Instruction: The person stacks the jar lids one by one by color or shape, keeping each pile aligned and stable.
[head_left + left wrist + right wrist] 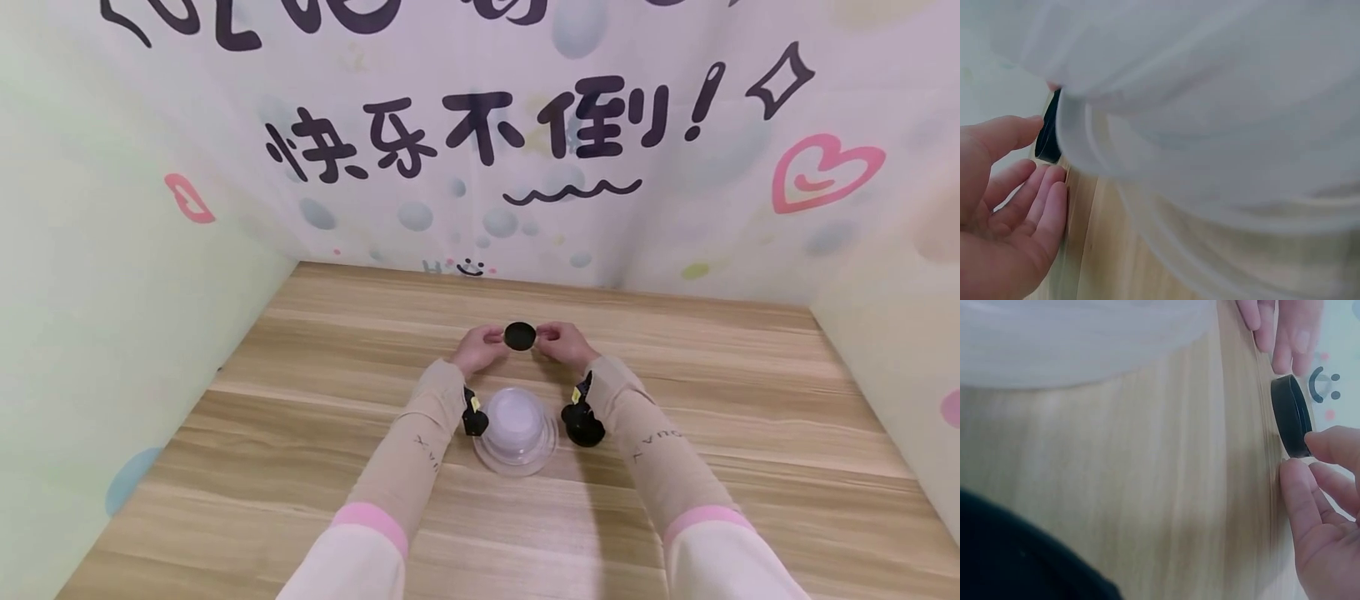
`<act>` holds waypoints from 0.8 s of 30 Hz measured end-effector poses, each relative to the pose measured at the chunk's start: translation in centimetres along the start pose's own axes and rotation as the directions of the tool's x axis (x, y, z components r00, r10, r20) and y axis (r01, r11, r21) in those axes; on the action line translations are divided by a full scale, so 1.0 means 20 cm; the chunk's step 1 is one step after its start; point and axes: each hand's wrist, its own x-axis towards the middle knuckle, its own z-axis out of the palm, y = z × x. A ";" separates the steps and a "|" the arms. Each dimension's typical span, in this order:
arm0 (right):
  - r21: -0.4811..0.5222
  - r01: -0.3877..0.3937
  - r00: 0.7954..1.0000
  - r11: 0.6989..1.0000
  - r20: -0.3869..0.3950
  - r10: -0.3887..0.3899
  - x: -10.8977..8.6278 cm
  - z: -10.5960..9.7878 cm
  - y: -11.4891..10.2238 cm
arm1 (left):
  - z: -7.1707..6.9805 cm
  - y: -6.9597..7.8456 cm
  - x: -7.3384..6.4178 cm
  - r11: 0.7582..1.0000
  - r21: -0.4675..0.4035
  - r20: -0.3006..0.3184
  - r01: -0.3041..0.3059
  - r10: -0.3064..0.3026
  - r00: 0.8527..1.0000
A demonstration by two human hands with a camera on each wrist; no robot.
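Observation:
A small, round, shallow black lid (520, 336) lies flat, low over the wooden table between both hands. On its left side, my left hand (480, 348) has its thumb against the rim and its fingertips just beneath, as the left wrist view shows. Opposite it, my right hand (567, 345) pinches the rim, the thumb (1329, 444) on top and the fingertips below. Between the forearms stands a pale translucent container (514, 421) with a wide clear rim. It fills much of the left wrist view, blurred and close.
A black round object (585, 427) sits right of the container, partly behind the right wrist camera. The wooden tabletop (300, 467) ends at a printed cloth backdrop (420, 233) with dark lettering. Pale side walls (97, 292) close it in left and right.

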 end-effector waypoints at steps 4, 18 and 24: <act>0.016 -0.003 1.000 1.000 0.009 0.003 0.10 0.03 0.15 | -0.03 0.23 -0.16 1.000 -0.016 0.051 0.024 -0.023 0.998; -0.026 -0.013 0.999 1.000 0.036 0.014 -0.60 -0.05 -0.89 | -0.06 0.56 -0.43 0.989 -0.071 0.085 0.133 -0.127 0.988; -0.064 -0.033 0.997 0.997 0.066 0.037 -0.87 -0.10 -1.30 | -0.07 0.46 -0.41 0.995 -0.085 0.085 0.057 -0.049 0.995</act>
